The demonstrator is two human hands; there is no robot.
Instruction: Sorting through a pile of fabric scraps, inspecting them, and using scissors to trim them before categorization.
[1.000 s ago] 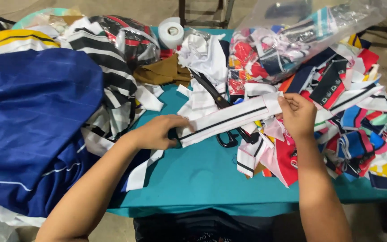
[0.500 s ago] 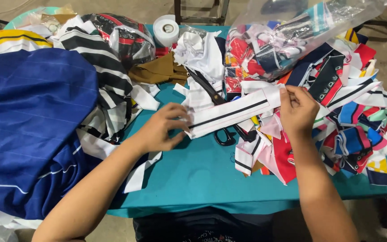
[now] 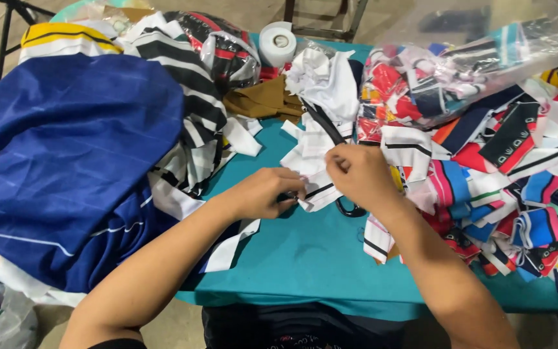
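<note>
I had my left hand point(image 3: 267, 192) and right hand point(image 3: 361, 176) close together over the teal table point(image 3: 305, 258), both pinching a folded white strip of fabric with a black stripe point(image 3: 314, 190), black scissors point(image 3: 350, 208) lying just beneath it.

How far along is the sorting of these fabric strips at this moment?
Done: many strips lie in the colourful strip pile and some fill the clear bag. In hand: the left hand and right hand pinch one white black-lined strip together. Left: a loose white strip heap behind the hands.
</note>
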